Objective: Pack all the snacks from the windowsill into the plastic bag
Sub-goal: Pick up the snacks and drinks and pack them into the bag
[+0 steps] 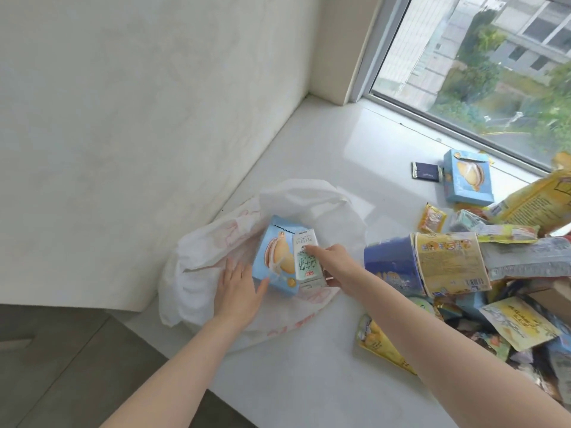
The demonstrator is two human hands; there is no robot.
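A white plastic bag (213, 267) with faint red print lies crumpled on a white windowsill (355, 156), near the corner where a pale wall meets the sill. Two bare arms reach in from the bottom edge toward it.

The right hand (332, 262) holds a small white milk carton (306, 257) with green lettering. Its grip is closed round the carton's right side, with the forefinger laid across the carton's front face. The carton stands tilted over the bag's opening, pressed against a light blue snack box (276, 257) that shows a picture of a round sandwich cake. The box sits just left of the carton, also over the bag.

The left hand (239, 288) lies flat, fingers straight and loosely spread, palm down on the bag. Its thumb touches the lower left corner of the blue box. It has hold of nothing.

To the right, well apart from the bag, the other snacks lie in a heap on the sill: a blue and yellow cup-shaped tub (426, 264) on its side, several yellow packets (525, 322), a small orange sachet (432, 217). Farther back, near the window (482, 63), lie a second blue snack box (467, 177) and a small dark wrapper (426, 172).
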